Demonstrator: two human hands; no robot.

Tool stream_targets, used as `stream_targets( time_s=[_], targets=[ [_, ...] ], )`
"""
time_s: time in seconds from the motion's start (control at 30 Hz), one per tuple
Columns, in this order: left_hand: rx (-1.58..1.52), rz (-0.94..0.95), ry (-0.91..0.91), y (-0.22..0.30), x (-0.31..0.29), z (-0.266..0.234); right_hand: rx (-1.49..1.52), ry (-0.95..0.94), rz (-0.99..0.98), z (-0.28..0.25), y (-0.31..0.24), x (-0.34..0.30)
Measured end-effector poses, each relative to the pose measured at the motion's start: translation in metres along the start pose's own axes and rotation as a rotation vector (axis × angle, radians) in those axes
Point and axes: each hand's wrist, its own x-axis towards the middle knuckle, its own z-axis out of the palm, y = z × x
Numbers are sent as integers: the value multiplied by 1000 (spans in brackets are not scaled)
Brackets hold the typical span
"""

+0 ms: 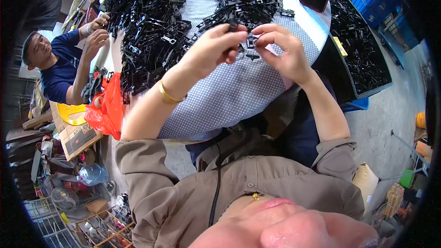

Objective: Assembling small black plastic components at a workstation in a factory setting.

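Both hands up over the desk [239,92], dotted cloth on it. Left hand [213,48] grip pinched shut on a small black tool [233,25]; right hand [282,48] fingertips closed on a small black plastic part [251,41], held between the two hands. Heap of black parts [156,14] at 11 o'clock, co-worker's hands [94,32] at its left edge, bin of parts [360,50] at 3 o'clock

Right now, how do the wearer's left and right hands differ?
The left hand grips a dark stubby piece with its fingers curled; the right hand pinches a small black plastic part at its fingertips. The left wrist wears a gold bangle; the right wrist is bare. Both are raised over the dotted tablecloth, nearly touching.
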Motion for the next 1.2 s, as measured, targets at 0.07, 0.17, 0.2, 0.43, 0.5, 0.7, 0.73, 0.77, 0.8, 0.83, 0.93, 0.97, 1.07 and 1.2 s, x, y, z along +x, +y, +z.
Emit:
stream_targets(
  time_s=[0.07, 0.17, 0.2, 0.43, 0.5, 0.7, 0.73, 0.77, 0.8, 0.83, 0.93, 0.97, 1.07, 1.2],
  targets=[
    [-64, -49, -77, -9, 3, -2, 30, 30, -26, 6, -6, 1],
    [-41, -26, -122, -12, 3, -6, 11, 68, 38, 8, -10, -1],
    [9, 17, -150, -11, 2, -7, 8, 66, 38, 8, -9, -1],
    [807, 217, 75, -17, 3, -2, -260, 21, 109, 17, -18, -4],
    [757, 205, 87, -21, 5, -3, -60, 88, 215, 18, -13, -5],
    [849, 558, 360, -23, 7, -8, 96, 147, 445, 6, -11, 0],
    [942, 445, 340, -17, 2, -7, 67, 52, 500, 1, -8, 0],
    [942, 445, 339, -19, 3, -7, 37, -43, 553, -5, -4, -1],
    [821, 442, 333, -21, 4, -7, 49, -82, 542, -9, -1, -1],
    [699, 438, 327, -21, 4, -6, 50, -83, 541, -13, 1, -1],
    [423, 127, 121, -16, -2, -9, 5, -194, 640, -26, 6, 0],
    [274, 64, 28, -16, -5, -7, 3, -194, 642, -28, 8, -1],
    [217, 111, -42, -13, -11, 3, -598, -16, 364, -34, 22, -6],
    [77, 40, -71, -23, -9, -1, -382, -57, 415, -38, 15, 0]
  ],
)
